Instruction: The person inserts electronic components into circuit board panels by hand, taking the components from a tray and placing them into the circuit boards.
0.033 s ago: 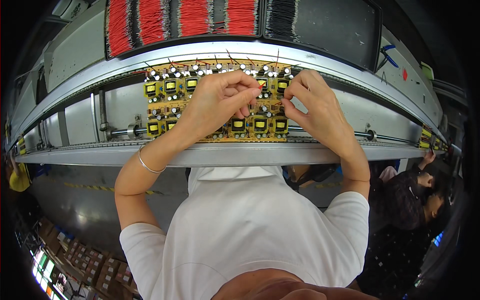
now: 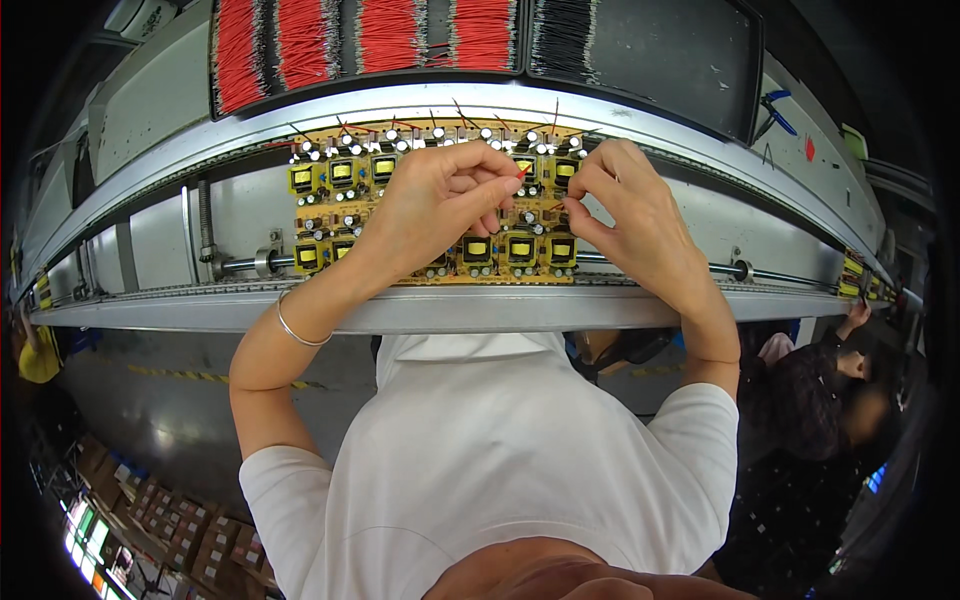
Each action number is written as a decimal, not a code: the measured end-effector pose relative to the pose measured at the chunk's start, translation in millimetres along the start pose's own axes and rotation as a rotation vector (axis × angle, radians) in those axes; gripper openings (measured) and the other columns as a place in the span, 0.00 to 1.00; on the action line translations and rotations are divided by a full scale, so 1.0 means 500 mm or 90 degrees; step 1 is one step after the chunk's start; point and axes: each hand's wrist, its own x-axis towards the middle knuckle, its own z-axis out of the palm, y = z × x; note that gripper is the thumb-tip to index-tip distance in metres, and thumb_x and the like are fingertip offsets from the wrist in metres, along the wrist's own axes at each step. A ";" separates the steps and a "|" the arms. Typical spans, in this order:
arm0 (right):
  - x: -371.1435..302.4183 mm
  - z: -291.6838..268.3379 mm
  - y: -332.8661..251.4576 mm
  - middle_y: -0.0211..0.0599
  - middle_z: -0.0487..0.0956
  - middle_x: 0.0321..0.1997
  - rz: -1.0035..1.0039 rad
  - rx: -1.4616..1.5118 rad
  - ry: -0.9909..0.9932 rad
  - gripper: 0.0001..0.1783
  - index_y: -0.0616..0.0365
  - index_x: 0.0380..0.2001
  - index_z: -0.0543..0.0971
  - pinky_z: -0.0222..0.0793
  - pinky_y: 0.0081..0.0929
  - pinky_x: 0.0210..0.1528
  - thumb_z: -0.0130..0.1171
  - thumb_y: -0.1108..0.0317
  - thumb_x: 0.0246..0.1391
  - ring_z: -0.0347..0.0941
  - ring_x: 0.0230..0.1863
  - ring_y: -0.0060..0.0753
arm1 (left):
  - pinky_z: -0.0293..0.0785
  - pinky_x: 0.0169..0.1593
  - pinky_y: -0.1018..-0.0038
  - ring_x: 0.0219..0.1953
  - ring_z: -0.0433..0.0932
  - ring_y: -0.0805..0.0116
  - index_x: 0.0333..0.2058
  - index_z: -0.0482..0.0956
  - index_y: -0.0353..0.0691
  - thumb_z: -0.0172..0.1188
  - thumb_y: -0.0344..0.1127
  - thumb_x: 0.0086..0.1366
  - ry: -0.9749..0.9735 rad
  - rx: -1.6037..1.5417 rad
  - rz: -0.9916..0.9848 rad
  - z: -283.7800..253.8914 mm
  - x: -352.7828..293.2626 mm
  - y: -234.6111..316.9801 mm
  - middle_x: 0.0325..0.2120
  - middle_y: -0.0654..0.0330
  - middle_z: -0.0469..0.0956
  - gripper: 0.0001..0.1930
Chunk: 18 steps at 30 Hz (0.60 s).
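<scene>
My left hand (image 2: 440, 200) is over the middle of a panel of yellow-brown circuit boards (image 2: 430, 279), fingers curled. Between its thumb and index finger a short red wire (image 2: 523, 172) pokes out. At the panel's right edge my right hand (image 2: 640, 220) is closed in a pinch, thumb and index finger together at a thin red wire (image 2: 557, 208). The boards carry yellow-and-black transformers (image 2: 520, 247) and small round capacitors. Red and black wires (image 2: 462, 115) stand up along the far edge. My left hand and forearm hide part of the panel.
Metal rails (image 2: 400, 312) run along the near and far sides of the panel. Beyond them, a black tray (image 2: 660, 55) holds bundled red wires (image 2: 390, 35) and black wires (image 2: 563, 40). Blue-handled cutters (image 2: 778, 112) lie at the far right. A co-worker (image 2: 810, 400) is at the right.
</scene>
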 end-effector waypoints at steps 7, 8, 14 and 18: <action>0.001 0.004 -0.003 0.32 0.71 0.36 -0.021 -0.028 -0.043 0.11 0.60 0.31 0.76 0.65 0.26 0.39 0.64 0.81 0.43 0.66 0.38 0.33 | 0.77 0.29 0.84 0.23 0.78 0.76 0.40 0.82 0.31 0.62 0.21 0.64 -0.030 0.002 0.002 -0.006 0.001 -0.011 0.27 0.58 0.83 0.06; 0.001 0.004 -0.004 0.32 0.71 0.36 -0.021 -0.029 -0.043 0.11 0.60 0.31 0.76 0.65 0.26 0.39 0.64 0.81 0.43 0.66 0.38 0.33 | 0.77 0.29 0.84 0.23 0.78 0.76 0.40 0.82 0.31 0.62 0.21 0.64 -0.031 0.002 0.002 -0.006 0.000 -0.010 0.27 0.58 0.83 0.06; 0.009 0.011 -0.013 0.33 0.73 0.37 -0.031 0.008 0.020 0.11 0.60 0.32 0.78 0.66 0.25 0.40 0.65 0.81 0.44 0.68 0.39 0.33 | 0.76 0.29 0.85 0.24 0.78 0.77 0.38 0.82 0.31 0.63 0.21 0.62 -0.054 -0.011 -0.014 -0.003 -0.005 -0.008 0.26 0.59 0.82 0.05; 0.013 0.016 -0.018 0.34 0.73 0.37 -0.041 0.136 0.096 0.10 0.60 0.33 0.79 0.67 0.25 0.41 0.65 0.80 0.44 0.68 0.38 0.32 | 0.74 0.26 0.85 0.21 0.77 0.77 0.34 0.82 0.32 0.64 0.22 0.61 -0.059 -0.025 0.011 0.003 -0.009 -0.014 0.22 0.61 0.80 0.03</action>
